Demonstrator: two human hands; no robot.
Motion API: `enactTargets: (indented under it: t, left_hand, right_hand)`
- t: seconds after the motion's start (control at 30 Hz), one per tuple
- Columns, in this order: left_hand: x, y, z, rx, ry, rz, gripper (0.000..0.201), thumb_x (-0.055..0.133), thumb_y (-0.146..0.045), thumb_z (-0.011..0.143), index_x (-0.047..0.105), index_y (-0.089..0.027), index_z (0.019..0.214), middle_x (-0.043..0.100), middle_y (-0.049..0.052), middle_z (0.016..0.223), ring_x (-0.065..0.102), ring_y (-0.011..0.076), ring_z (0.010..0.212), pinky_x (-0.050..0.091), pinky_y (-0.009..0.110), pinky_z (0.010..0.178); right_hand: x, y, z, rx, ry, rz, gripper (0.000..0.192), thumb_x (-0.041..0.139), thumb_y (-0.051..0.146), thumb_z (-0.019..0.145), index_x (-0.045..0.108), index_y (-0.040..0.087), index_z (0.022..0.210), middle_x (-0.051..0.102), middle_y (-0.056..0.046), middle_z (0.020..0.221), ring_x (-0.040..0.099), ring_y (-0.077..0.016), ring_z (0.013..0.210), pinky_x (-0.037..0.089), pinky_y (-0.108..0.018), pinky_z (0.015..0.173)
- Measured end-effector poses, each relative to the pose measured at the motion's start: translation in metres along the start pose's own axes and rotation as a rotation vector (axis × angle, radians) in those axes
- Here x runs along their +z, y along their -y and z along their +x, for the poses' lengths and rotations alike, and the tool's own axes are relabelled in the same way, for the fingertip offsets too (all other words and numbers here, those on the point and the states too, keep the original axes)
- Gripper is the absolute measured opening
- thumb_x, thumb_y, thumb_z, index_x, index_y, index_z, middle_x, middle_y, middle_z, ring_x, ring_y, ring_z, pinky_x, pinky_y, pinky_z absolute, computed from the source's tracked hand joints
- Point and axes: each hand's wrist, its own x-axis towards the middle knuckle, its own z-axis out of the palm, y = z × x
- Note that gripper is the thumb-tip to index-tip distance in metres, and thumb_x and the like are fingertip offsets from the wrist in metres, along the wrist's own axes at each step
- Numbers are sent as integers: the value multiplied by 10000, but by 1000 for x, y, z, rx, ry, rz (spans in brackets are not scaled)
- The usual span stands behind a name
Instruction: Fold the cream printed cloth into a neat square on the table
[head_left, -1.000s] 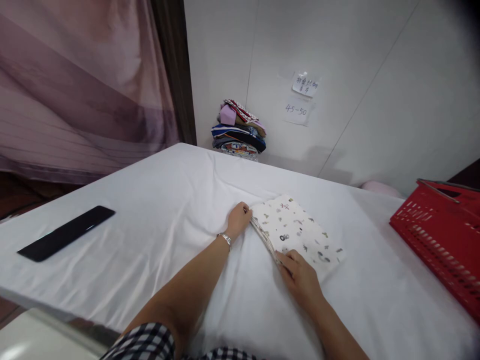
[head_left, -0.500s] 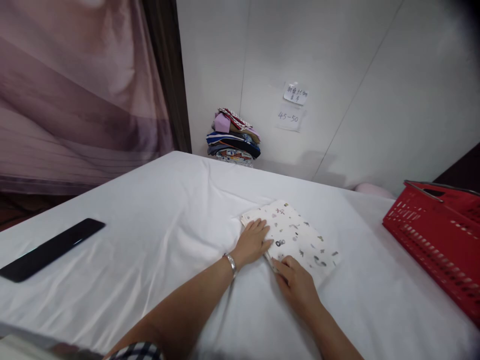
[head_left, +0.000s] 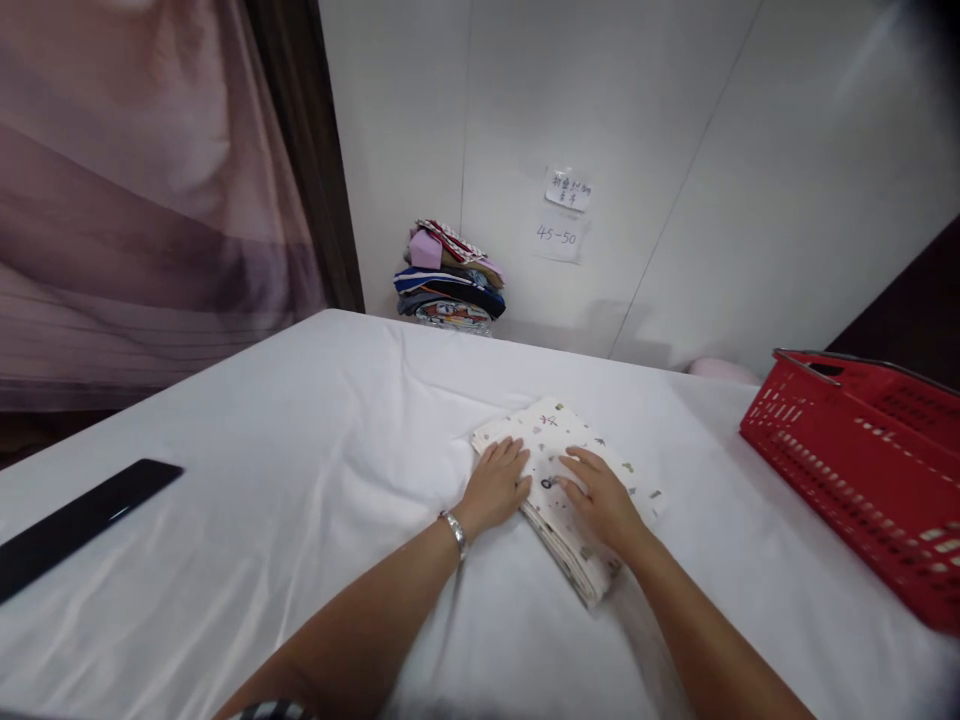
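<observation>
A folded white cloth [head_left: 559, 425] with small printed figures lies on the white-covered table [head_left: 315, 430], its layered edge facing me. My left hand [head_left: 499, 485] rests flat on the cloth's left part, fingers spread; a silver bracelet sits on that wrist. My right hand [head_left: 604, 505] lies flat on the cloth's middle, fingers pointing left. Neither hand grips anything.
A red plastic basket [head_left: 862, 470] stands at the right edge of the table. A long black flat object [head_left: 75, 525] lies at the far left. A stack of folded clothes [head_left: 450, 280] sits against the wall, below two paper notes [head_left: 562, 210]. A curtain hangs at left.
My left hand went from pinching the cloth's far corner to lying flat on it. My right hand slid from the near edge up onto the cloth's top.
</observation>
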Motion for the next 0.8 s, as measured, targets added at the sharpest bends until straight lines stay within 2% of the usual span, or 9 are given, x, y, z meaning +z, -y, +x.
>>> enactTargets:
  t: [0.1, 0.2, 0.33, 0.43, 0.5, 0.6, 0.7, 0.8]
  left_hand:
    - [0, 1, 0, 3, -12, -12, 431, 394, -332, 904, 459, -201, 1309, 402, 78, 1430, 297, 235, 1348, 226, 446, 1109]
    - [1, 1, 0, 2, -17, -19, 435, 407, -323, 896, 462, -199, 1309, 406, 77, 1428, 295, 239, 1349, 226, 452, 1108]
    - [3, 2, 1, -4, -7, -20, 438, 412, -311, 891, 468, -192, 1308, 404, 78, 1429, 287, 246, 1351, 221, 455, 1111]
    - [3, 2, 2, -3, 6, -23, 439, 403, -314, 895, 464, -193, 1313, 396, 72, 1435, 279, 245, 1355, 217, 453, 1113]
    - [3, 3, 1, -5, 11, -22, 443, 404, -316, 894, 459, -194, 1316, 394, 69, 1437, 279, 245, 1355, 216, 451, 1114]
    - [3, 3, 1, -5, 12, -17, 447, 405, -322, 892, 458, -190, 1316, 395, 68, 1436, 286, 248, 1351, 216, 447, 1115]
    - [3, 2, 1, 1, 4, -15, 438, 408, -317, 893, 465, -189, 1308, 398, 71, 1433, 293, 244, 1347, 217, 445, 1115]
    - [2, 2, 1, 3, -15, -17, 431, 421, -316, 893, 472, -183, 1299, 412, 80, 1422, 302, 247, 1340, 220, 441, 1113]
  right_hand:
    - [19, -13, 3, -2, 135, -157, 454, 403, 350, 894, 493, 184, 1306, 392, -114, 1434, 281, -269, 1347, 247, -475, 1069]
    - [27, -19, 5, 12, 253, -177, 484, 374, 390, 905, 446, 208, 1347, 351, -97, 1462, 257, -251, 1364, 237, -482, 1070]
    - [10, -32, 32, 64, 214, -179, 452, 398, 384, 898, 521, 190, 1287, 364, -102, 1454, 269, -247, 1359, 248, -434, 1073]
    - [-6, -53, 61, 253, 190, -261, 469, 405, 361, 898, 478, 173, 1321, 340, -101, 1467, 253, -246, 1365, 232, -406, 1082]
    - [-12, -69, 76, 353, 224, -275, 503, 415, 375, 891, 457, 140, 1334, 420, -140, 1412, 364, -266, 1307, 298, -398, 1040]
    - [-13, -90, 87, 408, 293, -254, 517, 460, 467, 857, 544, 145, 1253, 566, -140, 1273, 524, -273, 1163, 388, -364, 953]
    - [-11, -102, 90, 421, 333, -238, 552, 484, 543, 822, 605, 131, 1169, 596, -145, 1229, 558, -276, 1112, 413, -342, 912]
    - [-12, -106, 95, 437, 313, -245, 636, 493, 565, 808, 559, 83, 1218, 547, -185, 1279, 531, -292, 1143, 404, -347, 915]
